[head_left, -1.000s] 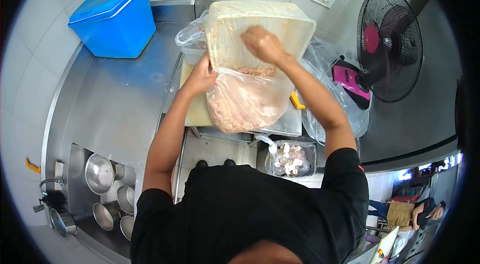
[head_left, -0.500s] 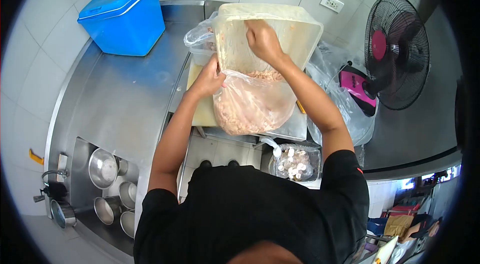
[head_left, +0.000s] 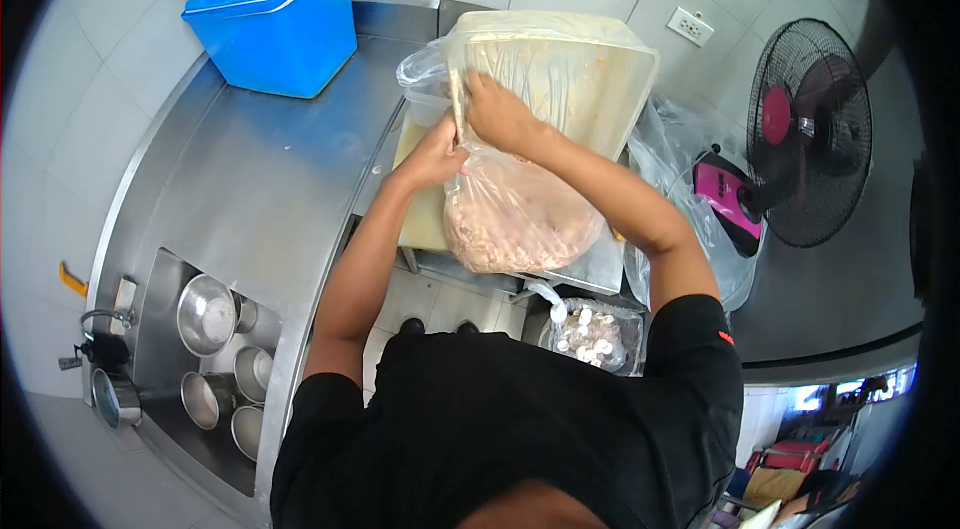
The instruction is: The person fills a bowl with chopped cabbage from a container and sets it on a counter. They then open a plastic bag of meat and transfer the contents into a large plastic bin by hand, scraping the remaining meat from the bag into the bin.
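Observation:
A large whitish plastic tub (head_left: 590,64) is tipped on its side, its mouth facing me, with pale residue smeared inside. Below its lower rim hangs a clear plastic bag (head_left: 520,224) filled with pale pink chopped meat. My left hand (head_left: 435,157) is closed on the bag's edge and the tub's left rim. Inside the mouth, my right hand (head_left: 500,114) is at the tub's left wall, fingers bent and pressed together; whatever they hold, if anything, is hidden. The bag rests over a cutting board (head_left: 428,219) and the metal table's edge.
A blue cooler (head_left: 275,29) stands on the steel counter at the left. Metal pots (head_left: 207,319) sit in the sink. To the right are a plastic sheet (head_left: 665,154) and a fan (head_left: 810,134). Below the table, a lined bin (head_left: 600,334) holds white pieces.
My right hand has moved from the tub's back wall to its left side, closer to my left hand. The view has shifted slightly. The left hand keeps its grip.

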Demonstrator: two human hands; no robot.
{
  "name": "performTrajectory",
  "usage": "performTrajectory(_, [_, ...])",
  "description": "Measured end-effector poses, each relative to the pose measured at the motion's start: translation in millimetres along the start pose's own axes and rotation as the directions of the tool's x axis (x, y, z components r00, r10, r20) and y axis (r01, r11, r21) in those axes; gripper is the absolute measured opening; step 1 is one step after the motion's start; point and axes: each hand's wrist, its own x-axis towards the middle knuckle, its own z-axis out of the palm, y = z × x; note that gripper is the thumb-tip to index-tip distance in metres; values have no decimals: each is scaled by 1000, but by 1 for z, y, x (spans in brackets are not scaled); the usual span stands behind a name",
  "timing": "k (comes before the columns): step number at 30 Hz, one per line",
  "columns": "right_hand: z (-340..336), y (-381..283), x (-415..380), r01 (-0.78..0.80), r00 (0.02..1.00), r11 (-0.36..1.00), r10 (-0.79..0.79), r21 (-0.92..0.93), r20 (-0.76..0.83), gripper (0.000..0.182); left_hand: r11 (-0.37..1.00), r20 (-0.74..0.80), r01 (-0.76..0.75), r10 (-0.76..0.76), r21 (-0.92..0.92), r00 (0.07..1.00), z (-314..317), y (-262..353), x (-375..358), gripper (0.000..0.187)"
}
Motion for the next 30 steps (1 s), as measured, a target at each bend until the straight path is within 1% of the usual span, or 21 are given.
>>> performTrajectory(1, [7,3,-9,14,1000,1000,-14,-1,3,20,1000,-13,14,-14,-26,1000,0,-1,0,60])
performTrajectory(3, [21,9,-26,-9,927,989,-48,150,371,19,999,21,36,-35,-11,999,-4,-2,2,61])
performTrajectory(4, [32,13,-33,-12,926,988,-46,152,374,19,998,73,61,-62,10,995,-3,-3,3,62])
performTrajectory(6, [43,20,-41,-288,765,893,-3,346,644,21,998,61,60,-60,-2,996,0,-5,2,62])
performTrajectory(7, [45,29,-45,-300,768,889,9,347,641,21,998,43,55,-54,-11,998,1,-5,2,62])
performTrajectory(9, [19,35,-37,-230,733,890,-107,393,672,20,998,45,70,-70,-2,997,0,-2,-1,61])
performTrajectory(12, [-31,42,-25,-153,951,917,35,369,308,20,996,48,89,-89,9,995,-1,-1,0,60])
performTrajectory(13, [-38,45,-24,-154,950,916,35,370,309,20,996,56,92,-93,19,994,-1,-1,0,60])
performTrajectory(14, [-42,49,-22,-170,985,923,147,345,92,19,995,56,95,-95,18,994,0,0,0,60])
performTrajectory(15, [-45,52,-20,-193,960,926,247,326,-133,18,998,30,49,-49,26,998,2,1,0,52])
performTrajectory(16, [-47,55,-18,-195,959,923,250,332,-132,18,999,5,4,-5,35,1000,3,2,-1,45])
performTrajectory(18, [-50,57,-16,-187,898,971,231,149,-375,8,999,9,12,-13,49,1000,2,6,-3,45])
performTrajectory(19, [-51,57,-16,-192,898,969,236,153,-372,8,998,11,14,-15,61,1000,3,6,-3,45])
performTrajectory(21, [-51,52,-13,-58,880,994,94,91,-466,9,999,32,17,-19,46,999,1,3,-3,45])
performTrajectory(22, [-44,51,-12,-64,881,993,101,95,-462,9,999,51,14,-16,31,999,0,2,-4,46])
performTrajectory(24, [-19,51,-15,183,875,982,-138,54,-464,16,999,66,41,-42,22,997,0,0,-5,53])
performTrajectory(25, [-4,49,-25,179,876,982,-134,55,-463,16,998,73,60,-61,16,995,0,0,-5,60])
performTrajectory(27, [26,41,-51,229,971,956,-210,185,-116,24,998,66,53,-52,-16,996,1,0,-5,56])
performTrajectory(28, [28,38,-58,235,969,954,-216,185,-120,24,998,54,45,-42,-47,998,0,0,-5,51])
performTrajectory(29, [27,34,-64,43,966,969,-102,243,238,23,998,48,45,-43,-43,998,0,1,-6,51])
performTrajectory(30, [28,32,-67,-162,821,960,3,229,571,24,997,43,31,-28,-75,999,1,2,-8,52])
